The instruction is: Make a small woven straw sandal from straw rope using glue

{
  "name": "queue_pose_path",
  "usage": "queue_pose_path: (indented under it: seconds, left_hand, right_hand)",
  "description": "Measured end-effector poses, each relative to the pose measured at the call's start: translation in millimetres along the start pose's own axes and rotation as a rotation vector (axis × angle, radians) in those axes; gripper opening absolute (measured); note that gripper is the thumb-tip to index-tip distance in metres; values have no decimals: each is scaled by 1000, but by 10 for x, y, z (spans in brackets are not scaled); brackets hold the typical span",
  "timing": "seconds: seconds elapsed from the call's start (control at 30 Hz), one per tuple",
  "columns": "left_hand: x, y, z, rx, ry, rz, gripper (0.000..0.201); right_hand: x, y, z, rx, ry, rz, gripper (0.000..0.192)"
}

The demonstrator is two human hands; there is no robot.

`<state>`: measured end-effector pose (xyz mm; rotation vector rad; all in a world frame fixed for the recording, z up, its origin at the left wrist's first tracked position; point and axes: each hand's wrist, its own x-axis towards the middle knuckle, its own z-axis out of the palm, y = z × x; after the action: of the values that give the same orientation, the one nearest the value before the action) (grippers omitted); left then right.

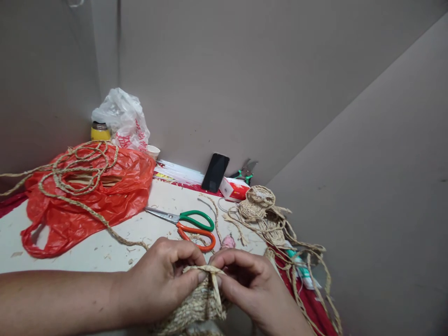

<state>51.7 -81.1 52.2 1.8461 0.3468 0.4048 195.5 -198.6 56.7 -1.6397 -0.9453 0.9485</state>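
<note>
Bottom centre of the frame: the left hand (159, 277) and right hand (250, 282) are both pinching the top edge of a woven straw piece (196, 305) — thumbs and forefingers closed on it, meeting at its rim. Just above the hands, scissors (189, 223) are lying on the table (87, 254). At left, braided cord (75, 170) is coiling over a red bag (105, 196). At centre right, a phone (214, 172) is leaning on the wall — small straw weavings (261, 207) are sitting beside it.
</note>
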Motion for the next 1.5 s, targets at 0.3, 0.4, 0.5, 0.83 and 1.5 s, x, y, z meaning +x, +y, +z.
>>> queue_pose_path:
  seconds: [0.3, 0.4, 0.5, 0.83, 1.5]
  left_hand:
    - [27, -4, 32, -127, -17, -72, 10]
    - [82, 6, 15, -292, -15, -167, 13]
    - [141, -25, -20, -407, -3, -238, 19]
    - [155, -154, -14, -496, -21, -267, 22]
    - [14, -151, -93, 378, 69, 573, 17]
  right_hand:
    - [32, -60, -13, 34, -49, 33, 16]
    - [56, -63, -100, 15, -111, 36, 20]
    - [79, -26, -180, 28, -84, 12, 29]
    - [111, -27, -108, -11, -21, 16, 28]
    - [3, 9, -73, -411, 79, -469, 8]
